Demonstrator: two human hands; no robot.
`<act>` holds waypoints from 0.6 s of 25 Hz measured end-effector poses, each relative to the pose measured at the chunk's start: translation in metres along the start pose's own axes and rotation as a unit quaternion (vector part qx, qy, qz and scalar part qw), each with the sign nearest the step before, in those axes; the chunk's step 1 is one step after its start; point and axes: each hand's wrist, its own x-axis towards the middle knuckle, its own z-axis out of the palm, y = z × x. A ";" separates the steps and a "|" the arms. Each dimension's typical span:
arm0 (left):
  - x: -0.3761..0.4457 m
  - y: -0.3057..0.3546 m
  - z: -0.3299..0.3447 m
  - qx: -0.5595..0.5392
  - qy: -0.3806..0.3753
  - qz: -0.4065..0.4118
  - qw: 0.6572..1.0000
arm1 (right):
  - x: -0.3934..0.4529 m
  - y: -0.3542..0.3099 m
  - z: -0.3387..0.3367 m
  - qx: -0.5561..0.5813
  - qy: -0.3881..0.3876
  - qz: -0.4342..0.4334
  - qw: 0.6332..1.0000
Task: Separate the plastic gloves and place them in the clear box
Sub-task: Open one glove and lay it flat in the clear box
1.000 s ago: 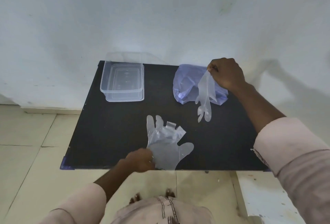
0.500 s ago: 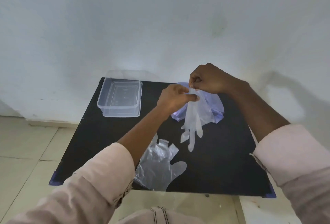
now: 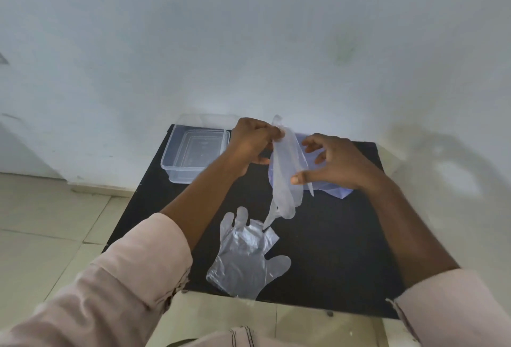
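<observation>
My left hand (image 3: pixel 253 143) pinches the cuff of a thin clear plastic glove (image 3: pixel 284 181), which hangs down over the black table (image 3: pixel 331 250). Beside it my right hand (image 3: pixel 336 165) has its fingers spread, the thumb against the hanging glove; it grips nothing. A second clear glove (image 3: pixel 246 254) lies flat near the table's front edge. Behind the hanging glove and my right hand lies a bluish plastic bag (image 3: pixel 336 190), mostly hidden. The clear box (image 3: pixel 193 153) stands empty at the back left corner, with its lid leaning behind it.
A pale wall rises directly behind the table. Tiled floor (image 3: pixel 55 222) lies to the left and below the front edge. My pink sleeves fill the lower corners of the view.
My right hand has let go of the hanging glove and opened. My left hand now holds the glove alone and has lifted it up and to the left. The camera moved closer.
</observation>
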 end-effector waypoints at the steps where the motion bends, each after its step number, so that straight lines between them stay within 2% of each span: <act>1: -0.001 -0.001 -0.004 -0.006 0.002 -0.008 1.000 | 0.003 0.001 0.012 -0.002 0.048 -0.005 0.999; 3: -0.002 -0.003 -0.016 -0.018 0.005 -0.026 0.999 | 0.010 -0.002 0.028 0.003 0.157 -0.010 0.988; 5: -0.003 -0.006 -0.032 -0.015 0.008 -0.032 0.999 | 0.015 -0.007 0.034 0.063 0.204 -0.019 0.977; 8: -0.003 -0.010 -0.062 0.025 0.007 -0.023 0.999 | 0.021 -0.023 0.033 0.208 0.170 -0.030 0.963; 11: -0.004 -0.014 -0.097 0.062 0.000 0.012 0.998 | 0.029 -0.050 0.033 0.264 0.138 -0.032 0.954; 15: -0.006 -0.021 -0.128 0.029 -0.135 0.030 0.990 | 0.044 -0.092 0.037 0.241 0.122 -0.036 0.962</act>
